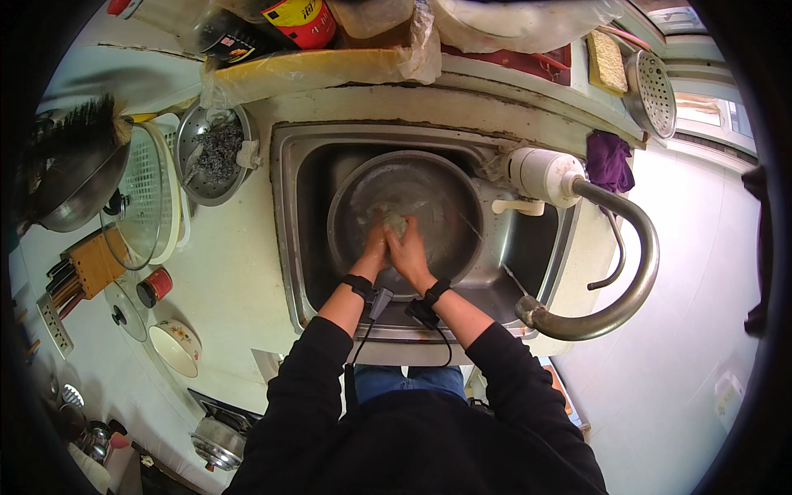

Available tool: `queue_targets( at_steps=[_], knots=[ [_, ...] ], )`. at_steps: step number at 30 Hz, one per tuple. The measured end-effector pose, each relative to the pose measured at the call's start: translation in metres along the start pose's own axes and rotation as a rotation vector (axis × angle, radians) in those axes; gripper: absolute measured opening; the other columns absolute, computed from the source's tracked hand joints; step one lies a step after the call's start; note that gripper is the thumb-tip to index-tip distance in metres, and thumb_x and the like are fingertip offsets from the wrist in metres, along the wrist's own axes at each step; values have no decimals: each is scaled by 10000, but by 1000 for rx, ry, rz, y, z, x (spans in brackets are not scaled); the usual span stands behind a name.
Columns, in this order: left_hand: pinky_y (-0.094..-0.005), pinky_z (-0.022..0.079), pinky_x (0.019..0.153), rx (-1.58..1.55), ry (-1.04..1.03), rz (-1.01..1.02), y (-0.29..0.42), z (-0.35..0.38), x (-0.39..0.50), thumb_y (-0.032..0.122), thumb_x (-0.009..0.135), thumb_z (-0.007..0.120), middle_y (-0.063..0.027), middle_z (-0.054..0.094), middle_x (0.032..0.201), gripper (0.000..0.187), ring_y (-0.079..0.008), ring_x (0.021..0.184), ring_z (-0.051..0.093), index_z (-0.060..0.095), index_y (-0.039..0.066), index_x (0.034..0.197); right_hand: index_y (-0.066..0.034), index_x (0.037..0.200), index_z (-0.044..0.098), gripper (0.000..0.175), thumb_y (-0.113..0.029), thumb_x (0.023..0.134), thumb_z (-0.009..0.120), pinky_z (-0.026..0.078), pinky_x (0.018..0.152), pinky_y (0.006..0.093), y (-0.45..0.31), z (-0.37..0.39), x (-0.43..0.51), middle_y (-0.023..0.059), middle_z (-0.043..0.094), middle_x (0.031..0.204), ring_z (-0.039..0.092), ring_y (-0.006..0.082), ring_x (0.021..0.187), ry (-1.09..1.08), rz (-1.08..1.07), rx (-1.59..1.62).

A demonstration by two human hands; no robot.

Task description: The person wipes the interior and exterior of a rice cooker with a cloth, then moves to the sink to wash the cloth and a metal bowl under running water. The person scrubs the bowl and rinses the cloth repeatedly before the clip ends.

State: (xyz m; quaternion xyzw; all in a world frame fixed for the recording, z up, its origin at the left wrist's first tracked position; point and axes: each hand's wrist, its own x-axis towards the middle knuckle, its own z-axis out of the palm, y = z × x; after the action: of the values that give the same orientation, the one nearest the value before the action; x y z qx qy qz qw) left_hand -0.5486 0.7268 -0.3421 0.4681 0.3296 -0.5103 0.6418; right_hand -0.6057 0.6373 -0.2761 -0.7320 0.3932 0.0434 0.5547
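A round metal basin (458, 260) sits in the stainless steel sink (523, 247), with some water in it. Over the basin, my left hand (374, 240) and my right hand (408, 249) are pressed together around a pale, wet, crumpled object (394, 224); its kind is not clear, and my fingers partly cover it. From the curved metal faucet spout (594, 325) at the right, a thin stream of water (495, 252) runs towards the basin. Dark straps with cables circle both my wrists.
A metal colander (213, 195) with scouring wool (218, 148) stands left of the sink. Beyond it are a glass lid (145, 192), a knife block (96, 260) and a floral bowl (176, 348). Bottles (232, 37) line the back shelf; a purple cloth (609, 161) hangs right.
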Motion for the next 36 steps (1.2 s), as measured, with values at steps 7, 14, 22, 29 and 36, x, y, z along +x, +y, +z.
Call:
queue_targets(
  at_steps=[7,14,22,29,36],
  knots=[
    [-486,437,1081,1009,360,582,2,-1,-3,344,1081,502,-289,564,1425,526,-458,1303,545,490,9,1486,-86,1515,443,646,-256,936,673,473,1004,580,27,-39,27,306,519,1446,546,488,1270,133,-198,-732],
    [-452,415,1120,512,312,364,5,-9,-7,447,1058,547,-202,515,1508,616,-340,1373,513,482,44,1519,-78,1536,468,682,-223,914,707,416,1092,565,38,-3,27,299,483,1504,488,512,1345,188,-138,-225],
    [-398,496,1004,229,177,-102,31,24,-27,650,1050,456,-127,668,1334,724,-254,1198,637,613,19,1368,6,1315,584,460,-272,958,665,548,880,491,-19,-9,-2,337,684,1101,676,491,1036,-137,14,-169],
    [-410,408,1103,731,393,499,4,-6,-15,302,1096,441,-190,565,1459,457,-333,1322,543,521,16,1444,-104,1501,475,631,-193,908,669,405,1075,581,22,-41,35,238,473,1531,456,440,1399,265,-257,-743],
    [-403,434,1072,349,274,86,17,17,-32,517,1080,460,-148,505,1531,656,-280,1349,530,479,28,1517,-58,1346,572,482,-203,895,664,463,1020,526,41,12,17,297,515,1443,551,486,1258,118,-10,-3]
  ],
)
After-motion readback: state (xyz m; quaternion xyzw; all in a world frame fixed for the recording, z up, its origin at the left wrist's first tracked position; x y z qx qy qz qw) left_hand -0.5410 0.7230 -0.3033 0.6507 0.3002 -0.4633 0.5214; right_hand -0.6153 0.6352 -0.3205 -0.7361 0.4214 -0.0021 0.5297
